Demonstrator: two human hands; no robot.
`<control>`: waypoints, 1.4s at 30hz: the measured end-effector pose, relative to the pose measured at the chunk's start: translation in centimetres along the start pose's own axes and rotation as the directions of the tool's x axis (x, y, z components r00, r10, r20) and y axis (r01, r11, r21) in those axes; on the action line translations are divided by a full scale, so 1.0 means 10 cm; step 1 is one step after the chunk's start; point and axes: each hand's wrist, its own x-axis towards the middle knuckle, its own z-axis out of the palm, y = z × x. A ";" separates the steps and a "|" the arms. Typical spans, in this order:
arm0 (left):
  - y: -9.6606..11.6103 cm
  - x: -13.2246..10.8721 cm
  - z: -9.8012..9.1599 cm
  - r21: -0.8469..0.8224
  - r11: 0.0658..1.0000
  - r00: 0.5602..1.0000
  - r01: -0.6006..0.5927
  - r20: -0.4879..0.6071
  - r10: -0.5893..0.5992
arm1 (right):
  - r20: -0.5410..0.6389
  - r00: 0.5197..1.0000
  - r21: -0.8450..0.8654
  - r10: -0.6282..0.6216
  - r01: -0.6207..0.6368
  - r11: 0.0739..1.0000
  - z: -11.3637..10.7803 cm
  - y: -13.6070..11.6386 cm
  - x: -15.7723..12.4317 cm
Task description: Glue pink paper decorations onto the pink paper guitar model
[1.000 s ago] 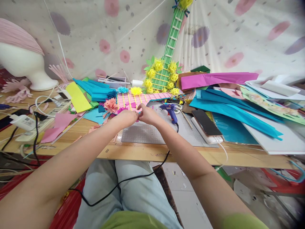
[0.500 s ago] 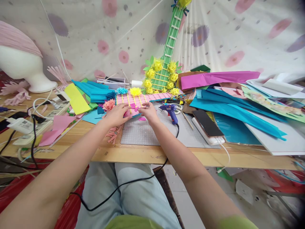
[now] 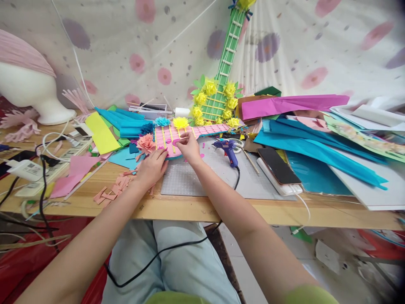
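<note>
We noted the pink paper guitar (image 3: 168, 136) left of the glue gun (image 3: 230, 153); left hand (image 3: 153, 166) loosely spread against the guitar, right hand (image 3: 190, 148) curled over it, pinch undeterminable. Judged risk: the right forearm (image 3: 228, 194), sweeping the gun's power cord (image 3: 236, 179), could drag the gun.

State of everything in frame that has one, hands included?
Left hand, at the pink guitar's near edge, grip unclear
Right hand, fingers bent over the pink guitar, grip unclear
Pink guitar, lying on its back, partly decorated with flowers
Green guitar, upright, tilted
Yellow flower, opened out
Glue gun, lying on its side, unheld
Cutting mat, flat
Phone, screen dark
</note>
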 end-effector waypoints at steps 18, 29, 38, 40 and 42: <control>-0.02 -0.07 0.15 -0.043 0.999 0.980 0.000 -0.197 -0.009 | 0.069 0.997 -0.077 -0.026 0.032 0.997 0.25 0.05 -0.03; -0.06 -0.07 0.22 -0.084 0.996 0.966 -0.023 -0.260 0.000 | 0.134 0.990 -0.135 -0.048 0.066 0.989 0.24 0.01 -0.03; -0.13 -0.11 0.14 -0.189 0.981 0.907 0.053 -0.402 -0.127 | 0.241 0.967 -0.055 -0.081 0.097 0.994 0.23 0.03 -0.01; -0.17 -0.12 0.12 -0.211 0.974 0.867 0.078 -0.468 -0.170 | 0.259 0.961 -0.047 -0.094 0.110 0.993 0.23 0.04 -0.01; -0.21 -0.13 0.10 -0.226 0.969 0.827 0.096 -0.523 -0.204 | 0.264 0.958 -0.043 -0.112 0.127 0.991 0.23 0.04 -0.01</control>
